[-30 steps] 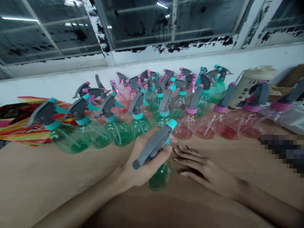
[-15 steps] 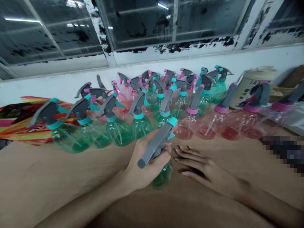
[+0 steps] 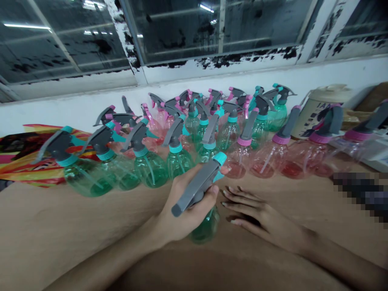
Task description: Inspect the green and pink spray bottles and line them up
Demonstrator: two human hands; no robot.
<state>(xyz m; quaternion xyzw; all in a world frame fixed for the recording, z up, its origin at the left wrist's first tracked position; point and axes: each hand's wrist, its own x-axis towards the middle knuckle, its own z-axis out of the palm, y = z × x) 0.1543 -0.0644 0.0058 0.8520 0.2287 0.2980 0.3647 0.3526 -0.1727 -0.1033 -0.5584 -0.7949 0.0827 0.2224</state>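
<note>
My left hand (image 3: pixel 182 206) is wrapped round the neck of a green spray bottle (image 3: pixel 204 228), just under its grey trigger head with a teal nozzle. That bottle stands near the table's front edge, its collar hidden by my fingers. To its right, my right hand (image 3: pixel 257 212) rests on the table, palm down, fingers spread and holding nothing. Beyond both hands runs a front row of spray bottles: green ones with teal collars, such as this green bottle (image 3: pixel 153 173), on the left, and pink ones, such as this pink bottle (image 3: pixel 266 163), on the right.
More green and pink spray bottles crowd behind the front row, up to the white wall (image 3: pixel 100 99). A colourful plastic bag (image 3: pixel 39 169) lies at left. At right are a cream jug (image 3: pixel 318 109) and a pixelated dark object (image 3: pixel 363 196). Windows (image 3: pixel 182 32) stand above.
The held bottle's trigger head has shifted very slightly left and down in view, with my left hand still round its neck. My right hand stays in place.
</note>
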